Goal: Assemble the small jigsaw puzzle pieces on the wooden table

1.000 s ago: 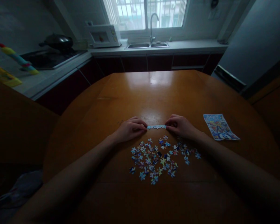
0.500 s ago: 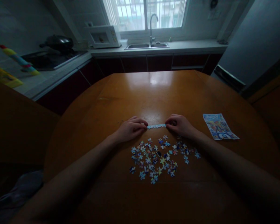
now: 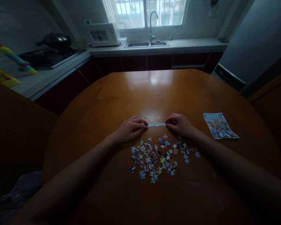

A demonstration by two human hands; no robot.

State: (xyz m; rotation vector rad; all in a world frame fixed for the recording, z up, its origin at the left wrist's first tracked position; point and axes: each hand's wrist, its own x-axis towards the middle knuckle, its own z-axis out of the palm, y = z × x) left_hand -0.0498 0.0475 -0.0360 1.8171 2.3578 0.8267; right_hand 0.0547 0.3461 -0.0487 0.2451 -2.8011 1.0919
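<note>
A thin pale-blue strip of joined jigsaw puzzle pieces [image 3: 156, 125] lies across the middle of the table. My left hand [image 3: 131, 128] pinches its left end between thumb and fingers. At the other end, my right hand [image 3: 180, 124] grips the strip the same way. Loose jigsaw pieces [image 3: 152, 157] of many colours are scattered on the near side of the strip, between my forearms. A few of them lie close to my right wrist. To the right of my right hand is a creased, colourful picture sheet [image 3: 219, 126].
The brown wooden table [image 3: 121, 93] has rounded sides. Beyond it runs a counter with a sink [image 3: 147, 44], a faucet [image 3: 152, 26] and a white microwave [image 3: 102, 35]. A dark pan [image 3: 56, 41] sits on the stove at left. A fridge [image 3: 255, 47] stands at right.
The whole view has shifted slightly, so things sit a little higher in it. Both hands keep hold of the strip's ends, and the loose pieces lie as before.
</note>
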